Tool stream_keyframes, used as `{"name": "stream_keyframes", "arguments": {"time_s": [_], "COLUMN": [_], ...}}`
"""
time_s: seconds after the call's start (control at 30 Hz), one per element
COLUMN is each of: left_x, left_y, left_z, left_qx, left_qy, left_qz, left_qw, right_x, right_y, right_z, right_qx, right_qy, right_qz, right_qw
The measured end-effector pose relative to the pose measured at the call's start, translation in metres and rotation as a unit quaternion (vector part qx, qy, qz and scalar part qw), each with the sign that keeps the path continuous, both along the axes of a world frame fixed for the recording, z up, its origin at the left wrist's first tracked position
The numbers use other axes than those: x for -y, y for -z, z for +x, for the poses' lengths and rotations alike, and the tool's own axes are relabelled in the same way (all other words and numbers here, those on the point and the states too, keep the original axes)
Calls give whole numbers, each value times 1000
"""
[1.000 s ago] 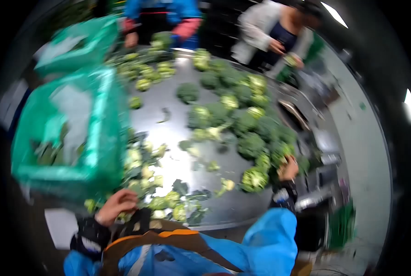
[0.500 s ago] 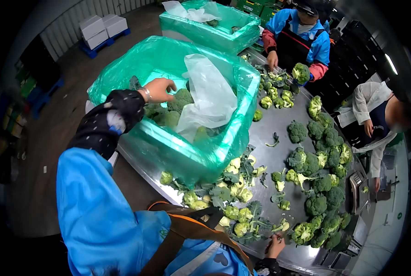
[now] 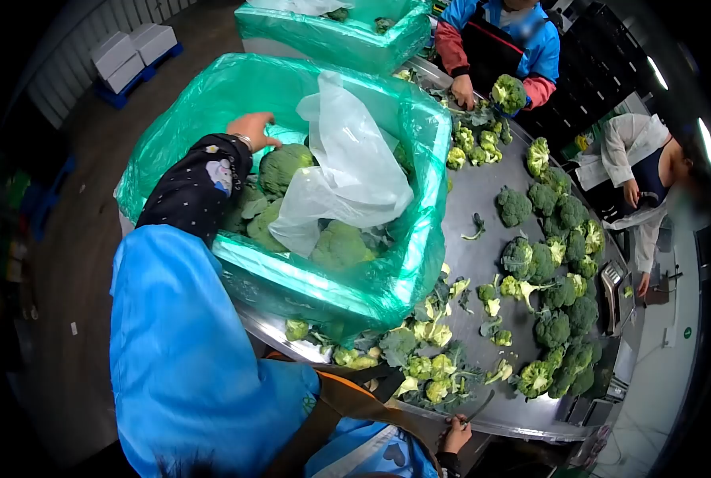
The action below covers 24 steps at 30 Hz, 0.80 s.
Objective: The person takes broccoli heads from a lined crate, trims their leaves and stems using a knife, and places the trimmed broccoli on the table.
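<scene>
My left hand (image 3: 252, 131) is inside a box lined with green plastic (image 3: 236, 253), its thumb and fingers apart. Nothing shows between them. Just below the fingers lies a broccoli head (image 3: 284, 169); more broccoli (image 3: 341, 247) sits under a crumpled white translucent sheet (image 3: 347, 175). At the front edge of the metal table, my right hand (image 3: 456, 436) is closed around a knife (image 3: 480, 406), its dark thin blade pointing up and right. Cut stems and leafy trimmings (image 3: 431, 370) lie on the table close to that hand.
Many broccoli heads (image 3: 558, 307) cover the right side of the metal table (image 3: 475, 251), beside a scale (image 3: 613, 291). Across the table a person (image 3: 499, 52) holds broccoli (image 3: 509, 94). Another person (image 3: 634, 171) stands at right. A second lined box (image 3: 324, 40) is behind.
My left hand has moved left and up inside the box, its fingers more spread. My right hand has shifted down and left, and the knife blade now shows. The view has shifted.
</scene>
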State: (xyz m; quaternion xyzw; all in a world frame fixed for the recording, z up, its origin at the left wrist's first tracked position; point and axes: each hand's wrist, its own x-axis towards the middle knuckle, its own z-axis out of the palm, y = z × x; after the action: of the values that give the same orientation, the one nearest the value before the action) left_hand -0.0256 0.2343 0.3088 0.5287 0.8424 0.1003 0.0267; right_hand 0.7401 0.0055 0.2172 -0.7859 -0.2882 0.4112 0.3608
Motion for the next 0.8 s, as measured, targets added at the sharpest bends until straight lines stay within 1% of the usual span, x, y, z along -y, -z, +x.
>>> {"name": "stream_keyframes", "arguments": {"time_s": [0.03, 0.1, 0.13, 0.17, 0.2, 0.23, 0.3, 0.33, 0.37, 0.4, 0.43, 0.53, 0.57, 0.63, 0.67, 0.7, 0.77, 0.8], "left_x": [-1, 8, 19, 25, 33, 42, 67, 79, 79, 77, 75, 78, 77, 77, 79, 83, 95, 93], "left_y": [-2, -17, -23, -35, -37, -37, -63, -49, -37, -28, -22, -37, -47, -73, -80, -73, -46, -41], "left_z": [-15, -40, -49, -53, -53, -47, -5, 4, -2, -12, -24, -61, -50, -6, 18, 36, 53, 47], "left_qx": [66, 199, 214, 227, 135, 42, 62, 0, -54, -108, -162, -255, -185, -46, -7, -7, -114, -108], "left_qy": [-6, -31, 14, 19, 55, 92, 70, 79, 47, 14, -16, 28, -2, -66, -43, -15, -7, -23], "left_qz": [-46, -138, -197, -300, -349, -394, -412, -363, -258, -148, -34, 130, 99, 34, -85, -175, -254, -263], "left_qw": [997, 970, 957, 926, 926, 914, 907, 929, 964, 983, 986, 958, 978, 996, 995, 984, 960, 958], "right_x": [4, 4, 4, 3, 2, 0, -2, -2, -3, -3, -1, 0, 3, 2, 3, 6, 4, 3], "right_y": [5, 11, 17, 16, 13, 11, 19, 26, 31, 35, 40, 48, 49, 49, 49, 51, 57, 56], "right_z": [-3, -3, 2, 0, -2, -4, -3, -2, -1, 4, 11, 22, 23, 20, 18, 20, 23, 20], "right_qx": [2, 8, 9, 8, 7, 8, 29, 40, 51, 57, 63, 81, 86, 98, 105, 119, 145, 196], "right_qy": [16, 38, 33, 32, 32, 32, 32, 29, 26, 12, 0, -14, -16, -16, -16, -14, -15, -26], "right_qz": [6, 16, 10, 13, 17, 22, 61, 86, 112, 108, 106, 112, 114, 130, 137, 133, 130, 130], "right_qw": [1000, 999, 999, 999, 999, 999, 997, 995, 992, 992, 992, 990, 990, 986, 985, 984, 981, 972]}}
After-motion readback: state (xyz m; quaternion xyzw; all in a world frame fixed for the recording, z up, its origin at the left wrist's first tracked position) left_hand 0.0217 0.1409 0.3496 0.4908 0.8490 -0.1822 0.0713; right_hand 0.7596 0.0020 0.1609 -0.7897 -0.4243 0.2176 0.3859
